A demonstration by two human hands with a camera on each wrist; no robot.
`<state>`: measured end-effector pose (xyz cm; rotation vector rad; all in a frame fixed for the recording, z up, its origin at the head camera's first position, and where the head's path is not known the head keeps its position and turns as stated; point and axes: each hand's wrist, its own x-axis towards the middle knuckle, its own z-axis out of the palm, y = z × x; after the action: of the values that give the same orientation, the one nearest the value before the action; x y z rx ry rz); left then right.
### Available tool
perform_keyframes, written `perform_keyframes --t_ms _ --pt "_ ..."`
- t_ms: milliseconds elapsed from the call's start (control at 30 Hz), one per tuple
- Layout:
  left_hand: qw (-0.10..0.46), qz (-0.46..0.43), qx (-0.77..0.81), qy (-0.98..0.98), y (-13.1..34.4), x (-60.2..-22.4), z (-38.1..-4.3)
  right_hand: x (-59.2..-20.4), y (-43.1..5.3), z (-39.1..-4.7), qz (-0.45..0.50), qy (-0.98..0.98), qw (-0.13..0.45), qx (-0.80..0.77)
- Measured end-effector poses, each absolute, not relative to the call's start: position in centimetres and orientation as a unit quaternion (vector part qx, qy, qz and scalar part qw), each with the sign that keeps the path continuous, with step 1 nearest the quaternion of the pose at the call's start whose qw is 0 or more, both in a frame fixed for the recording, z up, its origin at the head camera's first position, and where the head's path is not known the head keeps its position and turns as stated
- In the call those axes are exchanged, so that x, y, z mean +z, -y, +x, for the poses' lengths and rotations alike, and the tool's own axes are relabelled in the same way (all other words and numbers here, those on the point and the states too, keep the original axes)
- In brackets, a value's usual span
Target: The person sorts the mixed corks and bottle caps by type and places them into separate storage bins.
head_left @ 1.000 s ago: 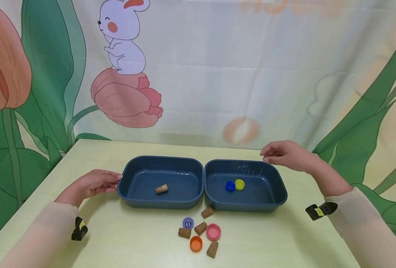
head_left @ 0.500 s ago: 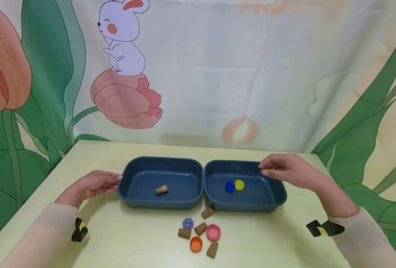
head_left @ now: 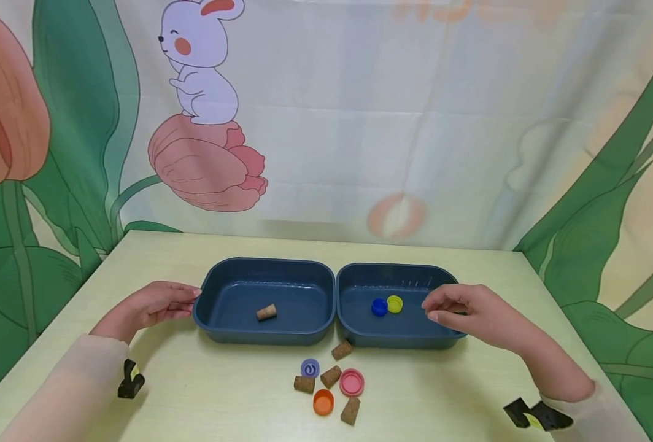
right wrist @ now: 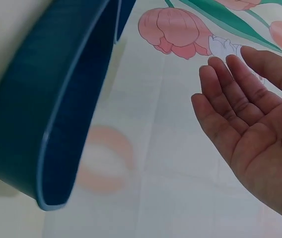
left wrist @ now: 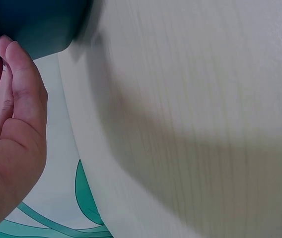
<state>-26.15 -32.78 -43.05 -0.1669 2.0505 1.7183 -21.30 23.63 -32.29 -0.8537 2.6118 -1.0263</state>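
My left hand (head_left: 158,305) pinches the left rim of a dark blue tray (head_left: 266,337), thumb against its outer wall in the left wrist view. One cork (head_left: 266,312) lies in that tray. Over the right part of a second dark blue tray (head_left: 395,339) hovers my right hand (head_left: 470,310), fingers loosely bent and nothing in them; the right wrist view shows its bare palm. A blue bottle cap (head_left: 379,307) and a yellow bottle cap (head_left: 395,304) lie side by side in the second tray, left of my right hand.
In front of the trays lie several corks (head_left: 331,376), a purple cap (head_left: 310,368), a pink cap (head_left: 351,382) and an orange cap (head_left: 323,402). The trays stand side by side on a pale table (head_left: 194,399). Behind hangs a printed curtain (head_left: 332,123).
My right hand has come down and toward me, from behind the right tray's far rim to over its right part. The left hand stays at the left tray's rim.
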Motion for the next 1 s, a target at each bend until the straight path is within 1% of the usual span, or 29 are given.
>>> perform_keyframes --t_ms 200,700,1000 --pt "0.227 -0.063 0.625 -0.745 32.7 -43.1 -26.1 -33.7 -23.5 -20.9 -0.287 -0.874 0.134 -0.369" --pt "0.233 -0.064 0.630 -0.738 32.7 -43.2 -26.1 -37.3 -22.2 -20.2 -0.306 -0.849 0.171 -0.396" --pt "0.233 -0.064 0.632 -0.736 32.8 -43.2 -26.2 -40.0 -20.5 -20.0 -0.319 -0.827 0.224 -0.406"
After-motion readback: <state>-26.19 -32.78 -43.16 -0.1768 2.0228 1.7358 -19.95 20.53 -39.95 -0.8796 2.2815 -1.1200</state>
